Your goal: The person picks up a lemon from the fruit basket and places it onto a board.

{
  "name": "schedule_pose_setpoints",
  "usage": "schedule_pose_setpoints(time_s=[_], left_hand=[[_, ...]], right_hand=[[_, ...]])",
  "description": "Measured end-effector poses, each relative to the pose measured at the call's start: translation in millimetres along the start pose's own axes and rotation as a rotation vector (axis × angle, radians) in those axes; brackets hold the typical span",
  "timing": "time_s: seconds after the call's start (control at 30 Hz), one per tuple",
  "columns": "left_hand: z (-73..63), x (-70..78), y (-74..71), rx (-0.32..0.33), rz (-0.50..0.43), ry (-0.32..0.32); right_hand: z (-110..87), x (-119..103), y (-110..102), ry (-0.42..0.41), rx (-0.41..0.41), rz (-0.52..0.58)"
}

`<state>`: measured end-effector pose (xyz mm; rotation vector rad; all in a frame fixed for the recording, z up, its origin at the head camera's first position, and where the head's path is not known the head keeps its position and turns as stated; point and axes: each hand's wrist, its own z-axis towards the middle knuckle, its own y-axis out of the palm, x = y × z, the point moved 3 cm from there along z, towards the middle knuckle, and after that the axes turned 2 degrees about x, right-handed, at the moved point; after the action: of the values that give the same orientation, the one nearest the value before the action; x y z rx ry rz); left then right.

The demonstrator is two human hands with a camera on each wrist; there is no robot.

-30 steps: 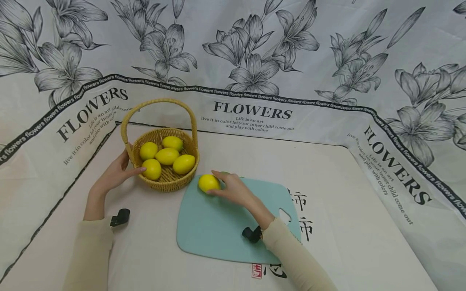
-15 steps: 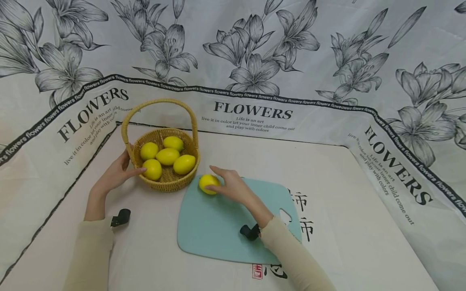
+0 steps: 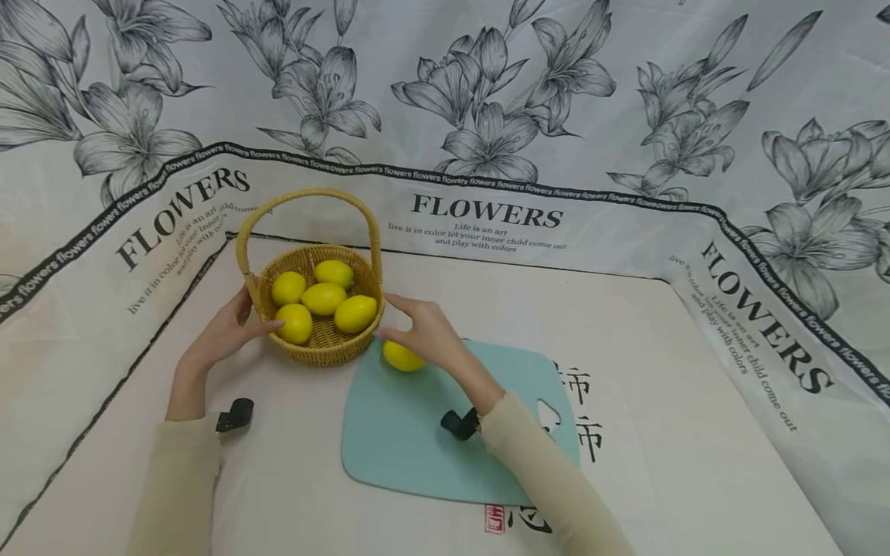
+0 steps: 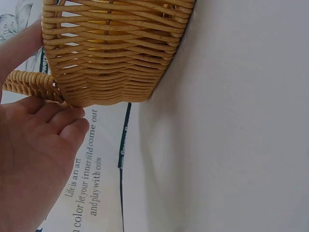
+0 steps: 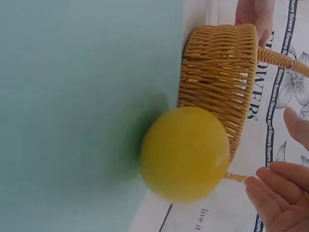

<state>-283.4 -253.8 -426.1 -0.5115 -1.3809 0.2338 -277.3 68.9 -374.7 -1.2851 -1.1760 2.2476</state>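
Observation:
A wicker basket [image 3: 327, 351] with a tall arched handle stands at the back left, holding several yellow lemons [image 3: 323, 299]. My left hand [image 3: 225, 330] holds its left side, thumb over the rim by the nearest lemon and fingers outside. In the left wrist view, those fingers lie at the foot of the handle, against the weave. A single lemon [image 5: 186, 154] rests on the light blue cutting board [image 3: 417, 432], at its back left corner. Above this lemon, partly covering it in the head view, my right hand [image 3: 431, 333] reaches toward the basket's right side with fingers spread and nothing held.
The board has a cut-out grip hole [image 3: 548, 415] at its right. Beneath lies a white cloth [image 3: 667, 448] printed with black characters. Behind and at both sides rises a flower-printed curtain [image 3: 487, 93]. Each wrist carries a small black camera [image 3: 459, 425].
My right hand has let go of the lemon on the board and moved left and forward to the basket's right side. My left hand stays at the basket.

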Motion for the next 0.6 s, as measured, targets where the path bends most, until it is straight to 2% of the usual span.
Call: schedule_pose_setpoints(time_s=[0.23, 0.6], left_hand=[[0.9, 0.8, 0.9, 0.001, -0.005, 0.015], [-0.8, 1.7, 0.1, 0.001, -0.011, 0.018]], right_hand=[[18.0, -11, 1, -0.014, -0.017, -0.008], [38.2, -20, 7, 0.028, -0.063, 0.005]])
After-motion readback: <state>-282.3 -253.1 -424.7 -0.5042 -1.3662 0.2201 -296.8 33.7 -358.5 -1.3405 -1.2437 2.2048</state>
